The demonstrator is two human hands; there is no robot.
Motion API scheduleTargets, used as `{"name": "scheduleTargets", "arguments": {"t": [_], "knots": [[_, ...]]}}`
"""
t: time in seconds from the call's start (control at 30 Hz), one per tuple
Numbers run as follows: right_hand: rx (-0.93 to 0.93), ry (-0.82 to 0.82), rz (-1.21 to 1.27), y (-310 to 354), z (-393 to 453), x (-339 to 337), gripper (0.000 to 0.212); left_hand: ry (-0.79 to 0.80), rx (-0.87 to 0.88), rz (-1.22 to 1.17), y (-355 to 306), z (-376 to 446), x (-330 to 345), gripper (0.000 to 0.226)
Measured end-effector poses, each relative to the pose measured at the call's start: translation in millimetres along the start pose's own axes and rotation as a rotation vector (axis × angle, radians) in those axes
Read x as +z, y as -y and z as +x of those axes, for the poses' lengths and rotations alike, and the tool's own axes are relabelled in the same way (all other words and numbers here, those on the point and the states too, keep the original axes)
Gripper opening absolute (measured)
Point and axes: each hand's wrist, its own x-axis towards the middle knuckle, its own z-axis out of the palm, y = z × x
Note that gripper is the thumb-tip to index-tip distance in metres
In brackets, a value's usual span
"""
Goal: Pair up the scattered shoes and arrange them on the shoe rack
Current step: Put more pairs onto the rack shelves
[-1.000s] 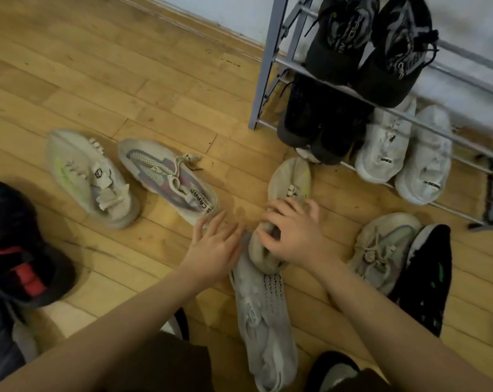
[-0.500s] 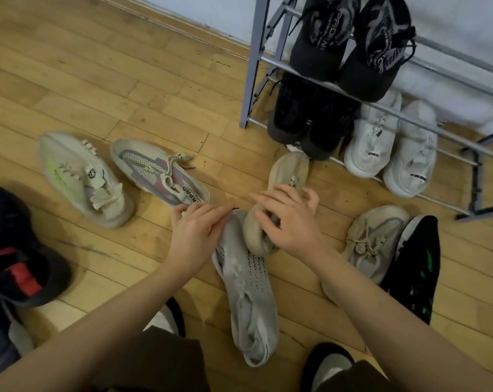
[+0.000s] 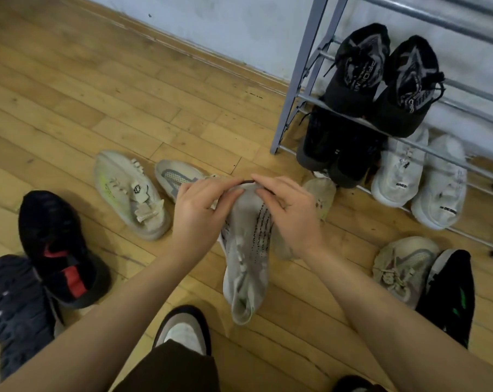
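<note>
held a grey knit shoe (image 3: 246, 250) by its toe end, left hand (image 3: 195, 219) and right hand (image 3: 292, 219) both pinching it, heel hanging toward the body. beyond the right hand, shoe rack (image 3: 301, 80) already bearing three pairs. still unpaired: beige shoe (image 3: 132, 193) past the left hand, black shoe (image 3: 55, 244) farther left, tan shoe (image 3: 398, 267) off the right forearm.

Both hands, left (image 3: 201, 213) and right (image 3: 292, 212), pinch with curled fingers, forearms converging.
</note>
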Motion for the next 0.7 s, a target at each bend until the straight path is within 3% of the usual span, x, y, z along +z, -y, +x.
{"name": "scheduleTargets", "arguments": {"t": [0.37,0.5,0.6,0.7], "knots": [[-0.119,-0.259,-0.009,37,22,-35,0.024,-0.109,0.135,-0.227,-43,52,-23,0.018],[-0.149,-0.321,-0.106,41,17,-76,0.025,-0.011,0.139,-0.299,-73,63,-7,0.019],[-0.06,-0.329,-0.155,29,-8,-108,0.026,0.087,0.088,-0.415,-95,59,25,0.022],[0.045,-0.351,-0.229,5,-38,-134,0.026,0.166,0.144,-0.424,-112,48,66,0.026]]}}
